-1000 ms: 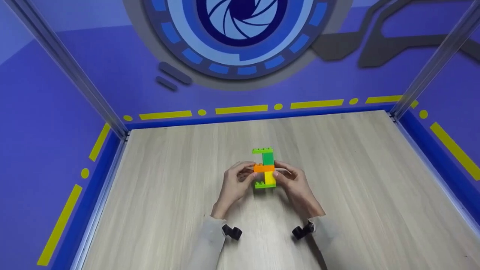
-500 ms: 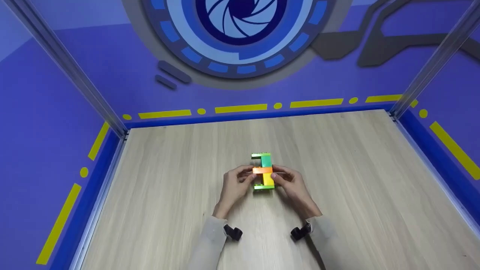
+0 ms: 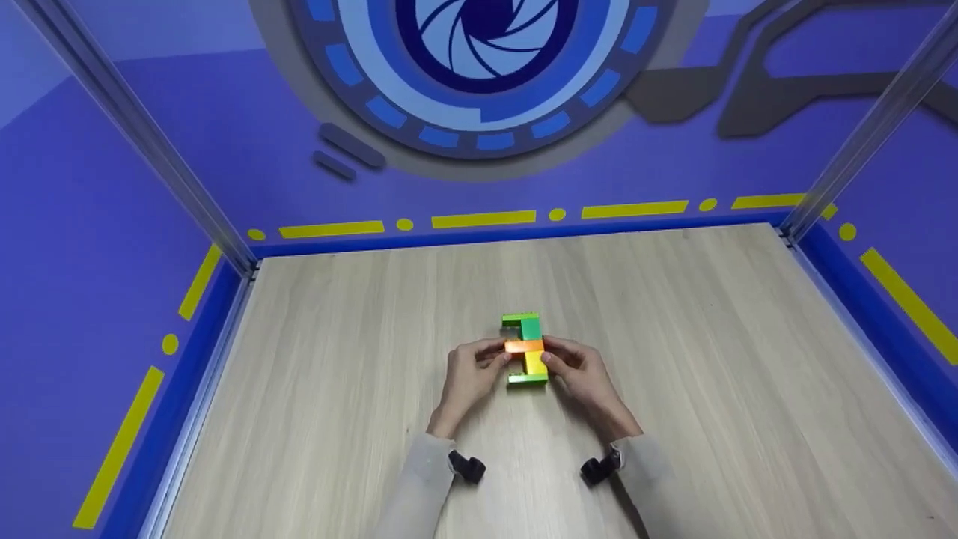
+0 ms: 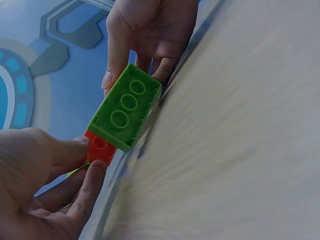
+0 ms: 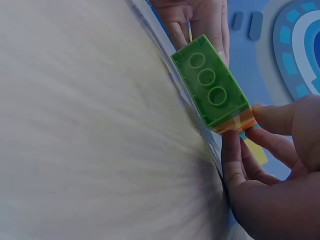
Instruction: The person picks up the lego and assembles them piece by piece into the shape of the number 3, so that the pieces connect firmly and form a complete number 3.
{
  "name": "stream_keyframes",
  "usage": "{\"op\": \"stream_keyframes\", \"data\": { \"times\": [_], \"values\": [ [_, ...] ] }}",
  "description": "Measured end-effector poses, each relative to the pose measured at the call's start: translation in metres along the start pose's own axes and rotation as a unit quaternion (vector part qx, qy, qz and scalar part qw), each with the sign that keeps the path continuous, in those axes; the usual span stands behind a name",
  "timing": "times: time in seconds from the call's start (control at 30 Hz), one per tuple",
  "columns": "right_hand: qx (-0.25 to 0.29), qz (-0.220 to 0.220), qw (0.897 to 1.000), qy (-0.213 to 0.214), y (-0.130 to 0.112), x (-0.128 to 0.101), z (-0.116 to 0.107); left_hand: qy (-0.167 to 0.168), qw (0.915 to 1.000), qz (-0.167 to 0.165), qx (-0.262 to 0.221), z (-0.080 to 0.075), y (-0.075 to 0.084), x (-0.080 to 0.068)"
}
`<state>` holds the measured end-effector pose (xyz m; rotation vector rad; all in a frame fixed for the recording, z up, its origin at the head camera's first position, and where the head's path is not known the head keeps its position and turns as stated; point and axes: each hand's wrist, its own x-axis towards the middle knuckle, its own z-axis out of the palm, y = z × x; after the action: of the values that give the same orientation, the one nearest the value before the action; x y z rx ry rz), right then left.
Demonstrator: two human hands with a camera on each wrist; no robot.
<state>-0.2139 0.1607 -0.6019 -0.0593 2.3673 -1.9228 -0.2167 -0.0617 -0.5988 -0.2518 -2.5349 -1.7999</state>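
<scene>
Both hands hold a small stack of toy building bricks, raised off the table. In the head view a lime-green brick (image 3: 520,318) tops it, above a dark green brick (image 3: 531,329), an orange brick (image 3: 524,346), a yellow brick (image 3: 535,364) and another lime-green brick (image 3: 528,380) at the bottom. My left hand (image 3: 470,378) pinches the left end of the orange brick between thumb and fingers. From the other side, my right hand (image 3: 587,378) grips the stack around the orange and yellow bricks. Both wrist views show the hollow underside of the bottom lime-green brick (image 4: 125,107).
A wood-grain table (image 3: 337,359) lies under the hands. Blue printed panels (image 3: 479,180) stand behind it and at both sides, with metal posts (image 3: 172,172) in the corners. A black wrist camera (image 3: 468,468) sits on each sleeve.
The stack has shifted slightly towards the person and tilted, so its top studs show less. Both hands keep their hold on it.
</scene>
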Motion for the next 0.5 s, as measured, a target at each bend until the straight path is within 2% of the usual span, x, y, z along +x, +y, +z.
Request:
{"op": "stream_keyframes", "data": {
  "times": [0.3, 0.5],
  "values": [
    [-0.006, -0.016, 1.0, -0.011, 0.0003, 0.0018, -0.0002, 0.007, 1.0, 0.0, -0.002, 0.0005, -0.0035, 0.0003],
    [-0.023, -0.007, 1.0, -0.008, 0.0025, 0.0004, -0.0002, 0.007, 1.0, -0.001, -0.007, 0.0023, -0.007, -0.0005]
  ]
}}
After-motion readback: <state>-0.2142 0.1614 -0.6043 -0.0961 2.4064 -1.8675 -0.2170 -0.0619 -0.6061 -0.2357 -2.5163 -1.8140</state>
